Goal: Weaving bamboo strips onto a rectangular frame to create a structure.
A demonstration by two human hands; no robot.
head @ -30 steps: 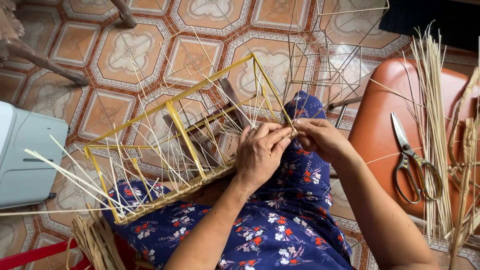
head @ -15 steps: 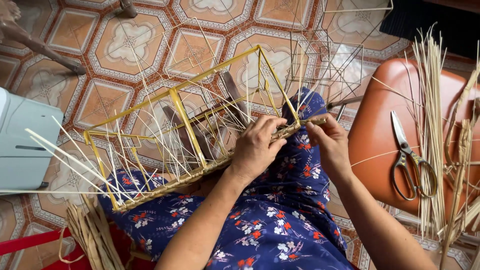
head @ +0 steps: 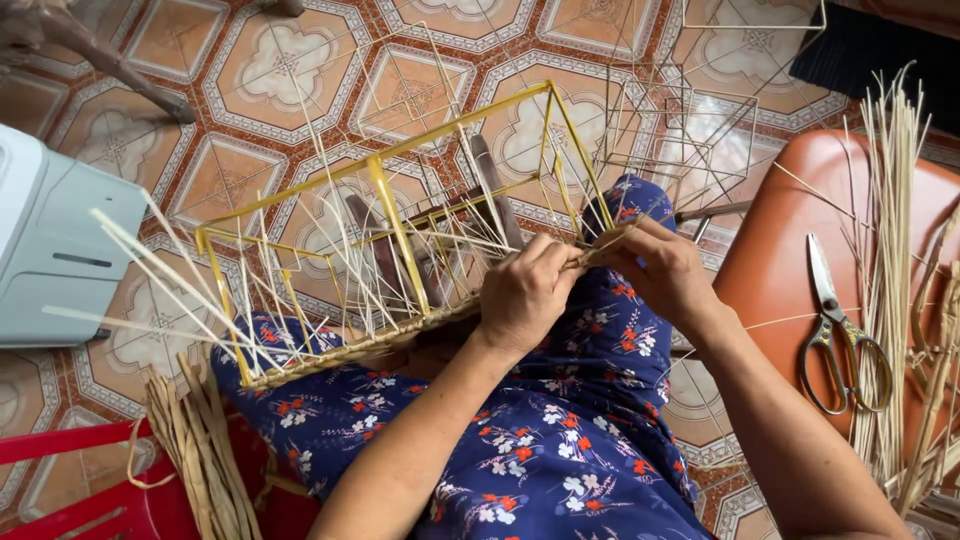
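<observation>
Patterned floor tiles beneath. Yellow wire frame with pale reed stakes, resting on lap left of both hands. Left hand and right hand pinching its woven rim between them. Scissors well right.

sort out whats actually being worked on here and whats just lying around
In the hands:
- yellow wire frame resting on the lap
- woven strip along its bottom edge, pinched by the left hand and right hand
- pale upright reeds threaded through the frame

Lying about:
- scissors on the orange stool
- loose reed bundle
- bare wire frames
- grey box
</observation>
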